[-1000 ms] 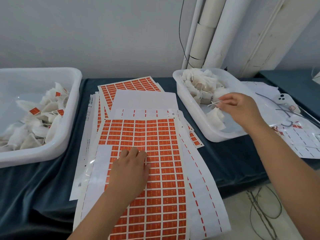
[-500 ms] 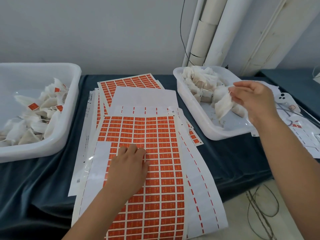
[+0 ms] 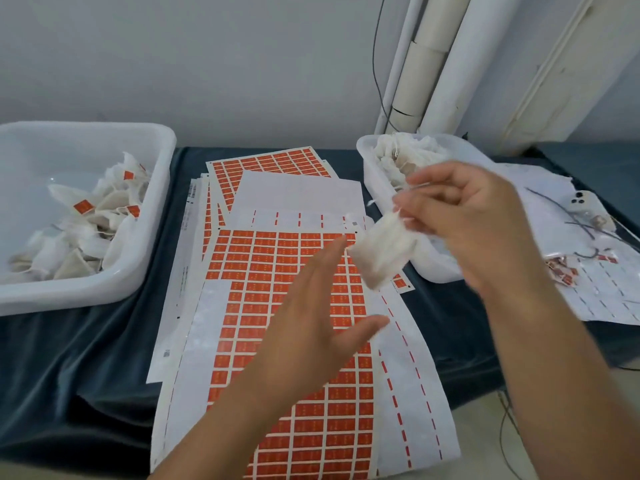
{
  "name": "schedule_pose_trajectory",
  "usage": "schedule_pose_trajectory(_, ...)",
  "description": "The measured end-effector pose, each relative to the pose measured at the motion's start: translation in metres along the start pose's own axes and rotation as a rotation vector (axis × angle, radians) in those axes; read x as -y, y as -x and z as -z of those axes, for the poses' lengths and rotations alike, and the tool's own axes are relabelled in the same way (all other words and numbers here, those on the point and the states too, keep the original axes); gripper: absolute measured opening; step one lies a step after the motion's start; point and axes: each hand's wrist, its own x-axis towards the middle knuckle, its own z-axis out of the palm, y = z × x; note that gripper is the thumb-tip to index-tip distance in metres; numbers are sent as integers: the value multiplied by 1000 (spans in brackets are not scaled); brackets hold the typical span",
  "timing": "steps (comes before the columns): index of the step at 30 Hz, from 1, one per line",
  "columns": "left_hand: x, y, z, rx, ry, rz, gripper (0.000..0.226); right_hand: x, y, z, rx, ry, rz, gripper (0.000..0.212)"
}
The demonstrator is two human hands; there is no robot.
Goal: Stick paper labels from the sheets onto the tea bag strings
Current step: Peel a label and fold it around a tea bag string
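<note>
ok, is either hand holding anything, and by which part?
The right hand pinches a tea bag by its upper end; the bag hangs below the fingers. The left hand is open and holds nothing.

A plain pale grey wall (image 3: 207, 57) stands behind the surface (image 3: 86, 358), which is draped in dark teal velvety cloth (creased at near left). White vertical pipes (image 3: 457, 64) and a thin black cable (image 3: 374, 46) climb the wall at right, beside cream moulded trim (image 3: 554, 71).
</note>
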Motion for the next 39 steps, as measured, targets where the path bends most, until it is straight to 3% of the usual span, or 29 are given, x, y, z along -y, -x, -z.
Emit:
schedule_pose_trajectory(4, -10, 8, -14, -47, 195, -27, 98, -25, 36, -42, 80, -25, -129, 15)
schedule_pose_trajectory(6, -9, 12, -17, -41, 346, 65, 77, -34, 49, -54, 83, -93, -199, 15)
schedule_pose_trajectory(9, -2, 17, -14, -38, 545, 203, 27, -43, 60, -61, 92, -125, -265, 13)
schedule_pose_trajectory(10, 2, 18, -11, -27, 583, 250, 24, -46, 62, -62, 93, -111, -279, 12)
schedule_pose_trajectory(17, 23, 23, 8, 63, 850, 546, 64, -57, 81, -72, 50, -268, -374, 21)
schedule_pose_trajectory(22, 18, 22, 16, 41, 624, 363, 46, -63, 95, -86, -3, -362, -400, 33)
schedule_pose_trajectory(29, 34, 26, 3, -56, 522, 546, 34, -67, 99, -89, -151, -646, -516, 25)
schedule_pose_trajectory(39, 34, 37, 7, 50, 493, 418, 36, -68, 98, -92, -98, -790, -476, 41)
